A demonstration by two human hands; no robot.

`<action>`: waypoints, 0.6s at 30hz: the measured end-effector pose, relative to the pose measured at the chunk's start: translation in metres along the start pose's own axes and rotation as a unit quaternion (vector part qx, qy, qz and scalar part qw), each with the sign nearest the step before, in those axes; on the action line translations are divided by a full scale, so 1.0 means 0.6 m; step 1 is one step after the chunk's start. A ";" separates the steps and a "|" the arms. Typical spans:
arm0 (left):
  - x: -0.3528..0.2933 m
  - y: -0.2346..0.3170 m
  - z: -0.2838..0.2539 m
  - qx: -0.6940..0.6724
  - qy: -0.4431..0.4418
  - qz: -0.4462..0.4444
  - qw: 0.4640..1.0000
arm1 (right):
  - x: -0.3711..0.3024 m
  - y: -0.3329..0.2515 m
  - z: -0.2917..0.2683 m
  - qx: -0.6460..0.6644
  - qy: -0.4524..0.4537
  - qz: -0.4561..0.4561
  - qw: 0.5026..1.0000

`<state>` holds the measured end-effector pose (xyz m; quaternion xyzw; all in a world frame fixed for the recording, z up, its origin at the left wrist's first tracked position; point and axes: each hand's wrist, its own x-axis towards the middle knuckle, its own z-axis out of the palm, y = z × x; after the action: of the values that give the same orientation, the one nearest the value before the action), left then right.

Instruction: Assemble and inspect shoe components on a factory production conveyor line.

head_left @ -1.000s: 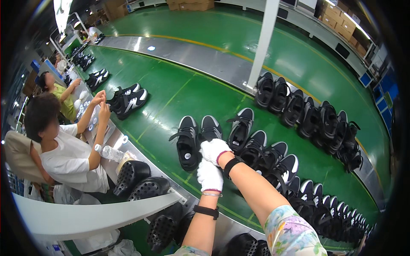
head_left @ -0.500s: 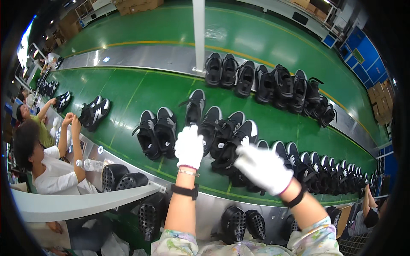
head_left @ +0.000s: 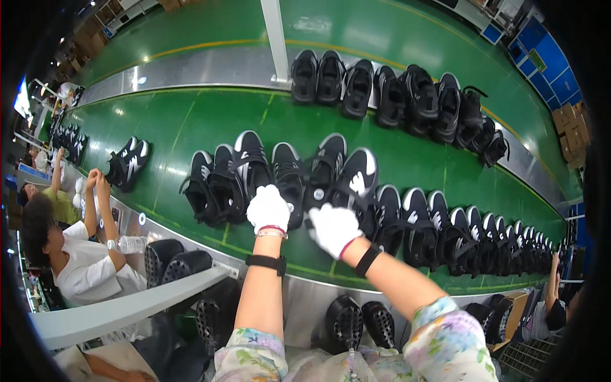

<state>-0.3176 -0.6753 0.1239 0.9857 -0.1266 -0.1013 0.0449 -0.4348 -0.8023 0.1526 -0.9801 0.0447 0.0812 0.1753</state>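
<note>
Nearest, between five and six o'clock from the middle of the view, are black pieces with perforated faces (head_left: pixel 344 325) beside the table (head_left: pixel 394 160). Toward four o'clock is a brown cardboard box (head_left: pixel 517 313); its contents cannot be made out.

Both hands wear white gloves. The left hand (head_left: pixel 268 209), toward seven o'clock, covers the heel end of a black-and-grey strap sneaker (head_left: pixel 252 155). The right hand (head_left: pixel 335 229), near five o'clock, is at the heel end of another sneaker (head_left: pixel 328 159), with a round white label (head_left: pixel 319 193) inside its opening. Whether either hand grips or merely touches cannot be told.

More sneakers (head_left: pixel 417 224) line the green surface toward three and four o'clock. Between eight and nine o'clock a clear plastic bottle (head_left: pixel 129 244) lies on its side near a co-worker in a white top (head_left: pixel 89 261); what it holds is unclear.

Farther off, toward one o'clock, stands another row of dark shoes (head_left: pixel 389 100), their openings facing up. Beyond, between two and three o'clock, brown cartons (head_left: pixel 568 132) are stacked, contents hidden, below a blue cabinet (head_left: pixel 544 67).
</note>
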 end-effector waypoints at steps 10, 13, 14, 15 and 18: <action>-0.154 -0.015 -0.029 -0.144 0.071 0.115 0.980 | -0.097 0.041 -0.115 0.027 0.062 -0.086 0.994; -0.203 -0.028 -0.060 -0.187 0.192 0.159 0.950 | -0.223 0.022 -0.155 0.137 0.172 -0.091 0.971; -0.226 -0.027 -0.068 -0.217 0.217 0.188 0.933 | -0.272 0.009 -0.158 0.166 0.163 -0.085 0.969; -0.257 -0.021 -0.074 -0.274 0.176 0.189 0.926 | -0.325 -0.007 -0.156 0.202 0.125 -0.046 0.970; -0.342 0.000 -0.071 -0.295 0.016 0.184 0.938 | -0.454 -0.057 -0.110 0.231 0.008 0.040 0.972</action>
<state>-0.5030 -0.6198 0.2042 0.8895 -0.2692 -0.1080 0.3532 -0.6893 -0.7774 0.2726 -0.9111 0.1029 0.0676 0.3934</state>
